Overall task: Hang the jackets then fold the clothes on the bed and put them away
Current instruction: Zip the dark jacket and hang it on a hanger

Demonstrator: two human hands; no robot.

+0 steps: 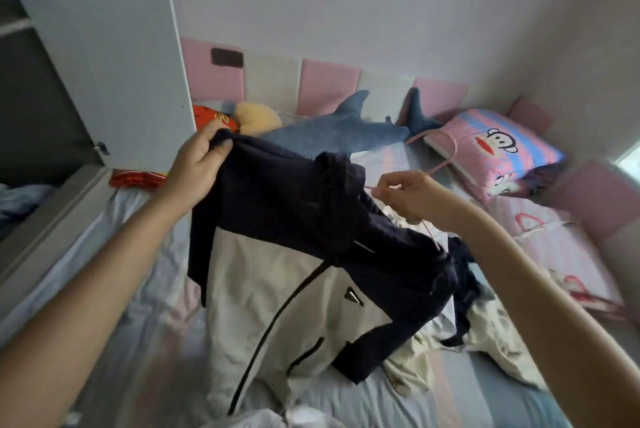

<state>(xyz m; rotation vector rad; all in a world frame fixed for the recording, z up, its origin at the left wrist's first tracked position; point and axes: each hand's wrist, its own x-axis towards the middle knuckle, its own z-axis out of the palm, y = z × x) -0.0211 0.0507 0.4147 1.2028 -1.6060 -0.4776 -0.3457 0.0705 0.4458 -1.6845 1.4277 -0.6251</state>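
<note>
Head view: jacket (277,275) and hanger (455,149) held over the bed (145,254).
Left grip (199,157) clutches its navy shoulder; right grip (405,195) pinches the pink hanger; triangular chest badge (354,296) unreadable.

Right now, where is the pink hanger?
In the head view, the pink hanger is right of centre, held by the right hand beside the collar of the jacket; its hook points toward the pink pillow.
</note>
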